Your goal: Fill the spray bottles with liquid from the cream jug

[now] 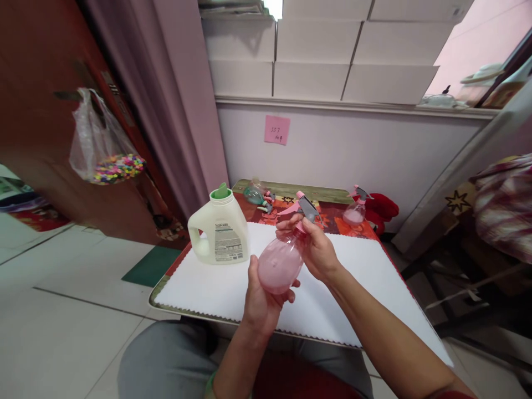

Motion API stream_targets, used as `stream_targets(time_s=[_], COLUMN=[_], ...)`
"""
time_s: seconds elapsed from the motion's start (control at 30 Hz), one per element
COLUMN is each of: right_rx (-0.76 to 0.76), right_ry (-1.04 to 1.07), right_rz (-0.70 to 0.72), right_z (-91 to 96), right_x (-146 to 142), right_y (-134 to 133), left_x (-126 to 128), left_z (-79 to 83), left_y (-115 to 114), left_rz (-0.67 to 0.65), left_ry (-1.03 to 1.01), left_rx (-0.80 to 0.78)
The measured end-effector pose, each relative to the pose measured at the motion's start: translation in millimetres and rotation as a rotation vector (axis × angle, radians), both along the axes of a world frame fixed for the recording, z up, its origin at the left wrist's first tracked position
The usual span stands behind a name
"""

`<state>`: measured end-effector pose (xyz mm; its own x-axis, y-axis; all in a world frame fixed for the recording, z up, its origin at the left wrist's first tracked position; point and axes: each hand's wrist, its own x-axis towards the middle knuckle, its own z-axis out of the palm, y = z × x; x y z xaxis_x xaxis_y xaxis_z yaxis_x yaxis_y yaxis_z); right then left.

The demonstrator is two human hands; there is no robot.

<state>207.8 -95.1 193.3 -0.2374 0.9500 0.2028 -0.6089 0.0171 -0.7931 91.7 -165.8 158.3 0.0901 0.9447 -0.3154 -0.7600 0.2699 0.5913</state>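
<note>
A pink spray bottle (279, 265) with a pink-and-grey trigger head is held tilted above the small table. My left hand (261, 302) is wrapped round the bottle's round body from below. My right hand (315, 247) is closed on the bottle's neck, just under the trigger head. A cream detergent jug (219, 230) with a green cap stands upright on the white mat (208, 288) to the left of my hands.
At the table's far side lie a clear green spray bottle (254, 193) on its side and a second pink spray bottle (356, 211) upright by a red soft thing (382, 206). A bag of coloured beads (103, 152) hangs at left. White boxes (316, 50) line the sill.
</note>
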Motion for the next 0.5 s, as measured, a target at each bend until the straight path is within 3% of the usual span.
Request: stream_targets(time_s=[0.23, 0.5], right_rx=[0.029, 0.043], right_ry=[-0.048, -0.038], right_rz=[-0.02, -0.017], right_z=[2.2, 6.7], right_x=[5.9, 8.7], right_y=[3.7, 4.1], left_x=[-2.5, -6.3], left_z=[3.7, 4.1], left_y=[2.5, 5.0], left_rz=[-0.103, -0.122], left_ry=[-0.049, -0.067], left_rx=[-0.115, -0.154])
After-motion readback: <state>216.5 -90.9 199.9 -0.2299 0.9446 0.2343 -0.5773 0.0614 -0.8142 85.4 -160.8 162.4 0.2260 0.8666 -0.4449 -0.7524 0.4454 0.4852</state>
